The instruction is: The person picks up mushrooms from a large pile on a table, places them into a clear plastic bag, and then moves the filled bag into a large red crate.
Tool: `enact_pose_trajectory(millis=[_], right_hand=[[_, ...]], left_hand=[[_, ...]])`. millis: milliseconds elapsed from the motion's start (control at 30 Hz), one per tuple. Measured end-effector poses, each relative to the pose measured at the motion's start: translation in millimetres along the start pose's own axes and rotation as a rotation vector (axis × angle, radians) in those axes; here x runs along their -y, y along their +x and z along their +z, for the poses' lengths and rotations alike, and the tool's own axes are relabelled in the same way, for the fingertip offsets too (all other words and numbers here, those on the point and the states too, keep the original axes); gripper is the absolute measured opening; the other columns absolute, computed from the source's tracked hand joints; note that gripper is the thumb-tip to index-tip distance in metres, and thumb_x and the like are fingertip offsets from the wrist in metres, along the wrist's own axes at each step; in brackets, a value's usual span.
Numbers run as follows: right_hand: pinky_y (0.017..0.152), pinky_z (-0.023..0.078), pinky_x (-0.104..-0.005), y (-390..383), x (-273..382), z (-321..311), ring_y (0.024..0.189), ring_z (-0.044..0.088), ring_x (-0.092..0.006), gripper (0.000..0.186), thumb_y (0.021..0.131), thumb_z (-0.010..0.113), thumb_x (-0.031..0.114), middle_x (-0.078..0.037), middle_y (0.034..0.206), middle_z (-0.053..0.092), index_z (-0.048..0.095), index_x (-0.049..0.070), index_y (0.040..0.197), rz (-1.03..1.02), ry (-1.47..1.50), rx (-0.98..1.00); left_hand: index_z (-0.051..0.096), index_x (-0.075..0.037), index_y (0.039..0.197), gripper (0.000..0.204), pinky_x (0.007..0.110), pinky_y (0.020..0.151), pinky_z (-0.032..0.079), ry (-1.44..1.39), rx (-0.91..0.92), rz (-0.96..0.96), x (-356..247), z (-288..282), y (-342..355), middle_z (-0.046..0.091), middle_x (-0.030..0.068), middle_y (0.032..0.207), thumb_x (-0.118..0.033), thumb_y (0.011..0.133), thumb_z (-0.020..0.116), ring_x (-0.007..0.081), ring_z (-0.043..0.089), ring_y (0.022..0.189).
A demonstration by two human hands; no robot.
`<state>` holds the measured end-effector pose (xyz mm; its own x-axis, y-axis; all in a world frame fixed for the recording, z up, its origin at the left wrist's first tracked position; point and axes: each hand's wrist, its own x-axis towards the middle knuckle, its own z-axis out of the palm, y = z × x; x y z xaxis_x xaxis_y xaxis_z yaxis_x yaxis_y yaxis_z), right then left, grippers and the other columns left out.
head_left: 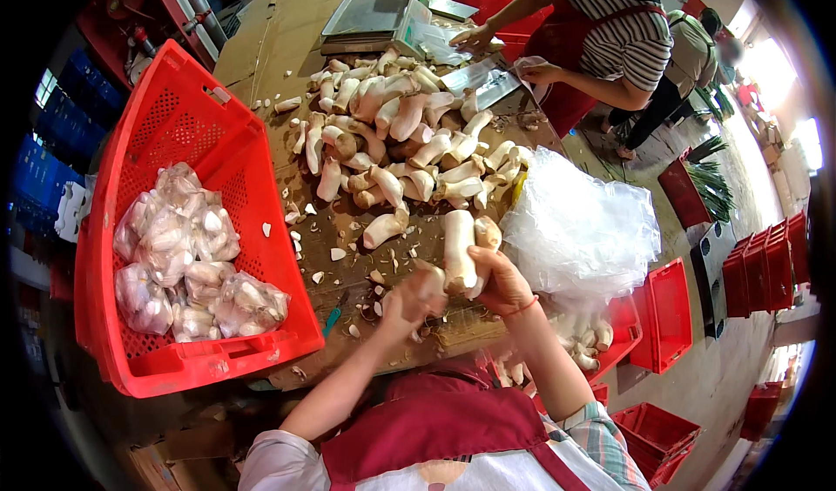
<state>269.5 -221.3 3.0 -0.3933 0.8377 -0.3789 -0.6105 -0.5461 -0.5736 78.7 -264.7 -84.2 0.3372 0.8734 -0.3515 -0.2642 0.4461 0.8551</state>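
Observation:
Two king oyster mushrooms, pale and thick-stemmed, stand side by side in my right hand, whose fingers wrap round their lower ends. Just left of them is my left hand, smeared by motion, so its fingers and anything in them cannot be made out. Beyond both hands, a big heap of king oyster mushrooms covers the middle of the table. A small knife with a teal handle lies left of my left hand, among white trimmings.
At left, a red crate holds several bagged mushroom packs. Clear plastic bags are piled right of the heap. A scale stands at the far end, near a co-worker in a striped top. Red crates sit at right.

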Motion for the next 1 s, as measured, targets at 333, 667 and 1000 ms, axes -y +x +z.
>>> enact_pose_trajectory(millis=[333, 667, 1000], right_hand=[[0.098, 0.045, -0.0459, -26.6, 17.2, 7.6, 0.109, 0.056, -0.0304, 0.060, 0.086, 0.063, 0.021, -0.018, 0.124, 0.054, 0.035, 0.000, 0.135, -0.092, 0.063, 0.133], [0.098, 0.046, -0.0438, -8.4, 0.3, 6.7, 0.110, 0.056, -0.0282, 0.054, 0.082, 0.058, 0.007, -0.019, 0.120, 0.054, 0.037, -0.007, 0.129, 0.030, 0.225, 0.100], [0.083, 0.052, -0.0371, 10.8, -7.8, 1.5, 0.094, 0.061, -0.0204, 0.042, 0.081, 0.069, 0.006, -0.007, 0.102, 0.061, 0.050, 0.003, 0.118, -0.080, 0.036, -0.086]], left_hand=[[0.055, -0.001, 0.116, 0.041, 0.040, 0.081, 0.048, 0.850, -0.545, 0.150, -78.4, 20.9, 0.5, 0.061, 0.0187, 0.105, -0.013, 0.080, 0.068, 0.0324, 0.059, 0.097], [0.053, 0.000, 0.113, 0.045, 0.041, 0.072, 0.049, 1.153, -0.510, 0.380, -50.5, -77.2, 69.7, 0.064, 0.0145, 0.098, -0.015, 0.075, 0.074, 0.0296, 0.063, 0.084], [0.045, 0.008, 0.124, 0.050, 0.035, 0.078, 0.056, -0.397, -0.167, 0.056, -83.5, -8.5, 5.6, 0.063, 0.0188, 0.107, -0.020, 0.086, 0.063, 0.0267, 0.066, 0.094]])
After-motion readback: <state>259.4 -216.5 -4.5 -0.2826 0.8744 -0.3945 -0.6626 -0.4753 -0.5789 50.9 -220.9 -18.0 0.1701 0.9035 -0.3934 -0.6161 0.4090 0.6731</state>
